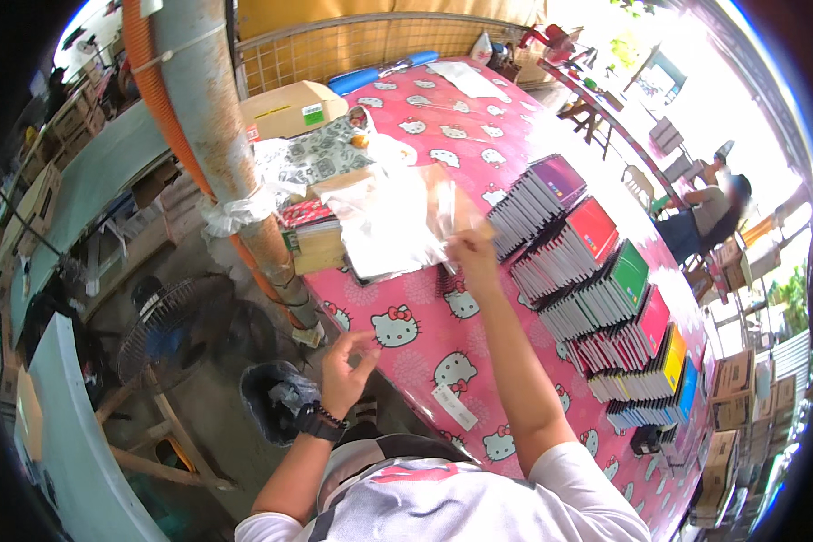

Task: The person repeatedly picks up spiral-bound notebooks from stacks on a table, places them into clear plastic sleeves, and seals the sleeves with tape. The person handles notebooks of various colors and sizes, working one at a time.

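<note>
Left hand (346, 361): raised at the near table edge, fingers loosely curled, holding nothing; black watch and bead bracelet at the wrist.

White rectangular paper label (453, 406): flat on the pink cartoon-cat printed tablecloth (425, 334), near edge.

Right hand (472, 257): arm stretched forward, fingers pinched on a clear plastic sleeve (444, 217) lifted just above the stack of clear plastic bags (388, 230) at mid-table.

Row of thin notebooks with purple, red, green, pink, yellow and blue covers (596, 289): overlapped like shingles along the table's right side.

Black waste bin with plastic liner (275, 397): on the floor, left of the table.

Tan cardboard box with a small green-and-white label (289, 108): far left corner, beside the rusty post (217, 135).

Blue roll (379, 72): far end, against the wire mesh fence (334, 50).
</note>
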`<move>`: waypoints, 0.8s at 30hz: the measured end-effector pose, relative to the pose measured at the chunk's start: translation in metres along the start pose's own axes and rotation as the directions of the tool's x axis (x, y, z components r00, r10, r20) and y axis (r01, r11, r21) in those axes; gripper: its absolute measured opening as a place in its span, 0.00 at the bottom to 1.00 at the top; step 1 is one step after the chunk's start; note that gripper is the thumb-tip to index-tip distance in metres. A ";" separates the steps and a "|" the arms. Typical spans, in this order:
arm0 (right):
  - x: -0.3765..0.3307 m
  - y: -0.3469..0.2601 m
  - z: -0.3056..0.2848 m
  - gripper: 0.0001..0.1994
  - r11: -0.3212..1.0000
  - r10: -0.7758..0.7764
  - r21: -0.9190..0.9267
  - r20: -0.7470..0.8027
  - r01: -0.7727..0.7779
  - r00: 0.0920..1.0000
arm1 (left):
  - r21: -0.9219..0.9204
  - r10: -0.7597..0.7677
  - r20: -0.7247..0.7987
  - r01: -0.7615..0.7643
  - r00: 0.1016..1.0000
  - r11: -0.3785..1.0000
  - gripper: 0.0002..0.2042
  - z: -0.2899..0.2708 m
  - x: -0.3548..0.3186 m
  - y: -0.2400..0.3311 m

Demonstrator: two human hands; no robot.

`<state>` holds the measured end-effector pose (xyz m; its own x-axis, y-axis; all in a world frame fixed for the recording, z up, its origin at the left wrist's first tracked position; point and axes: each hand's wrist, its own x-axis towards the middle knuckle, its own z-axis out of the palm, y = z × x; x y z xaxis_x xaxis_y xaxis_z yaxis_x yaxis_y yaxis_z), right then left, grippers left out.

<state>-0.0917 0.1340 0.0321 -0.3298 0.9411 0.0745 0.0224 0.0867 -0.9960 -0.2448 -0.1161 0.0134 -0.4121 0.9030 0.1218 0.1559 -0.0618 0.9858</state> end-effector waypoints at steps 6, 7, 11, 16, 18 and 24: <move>-0.109 -0.045 -0.080 0.08 0.508 0.188 0.860 -0.171 0.053 0.967 | -0.535 -0.118 0.239 0.232 0.964 0.812 0.21 0.077 0.036 0.003; -0.129 -0.048 -0.084 0.09 0.499 0.292 0.863 -0.250 0.077 0.923 | -0.597 -0.152 0.256 0.280 0.955 0.752 0.21 0.098 0.039 0.005; -0.215 -0.012 -0.135 0.17 0.315 0.410 0.936 -0.284 0.157 0.867 | -0.697 -0.297 0.516 0.595 0.803 0.400 0.24 0.168 0.049 -0.017; -0.304 0.018 -0.186 0.21 0.212 0.316 0.945 -0.306 0.248 0.898 | -0.590 0.048 0.807 0.802 0.588 0.094 0.18 0.235 0.027 -0.065; -0.334 0.026 -0.203 0.18 0.320 0.374 0.887 -0.440 0.332 0.816 | -0.559 0.057 0.828 0.812 0.558 0.170 0.16 0.247 0.014 -0.062; -0.393 0.045 -0.234 0.08 0.255 0.509 0.903 -0.429 0.345 0.747 | -0.502 -0.113 0.817 0.793 0.566 0.346 0.15 0.207 -0.005 -0.039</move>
<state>0.2596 -0.1555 -0.0302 0.1696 0.8870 -0.4296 -0.9606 0.0514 -0.2733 -0.0634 -0.0300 -0.0493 0.4822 0.8654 -0.1362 -0.7231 0.4809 0.4959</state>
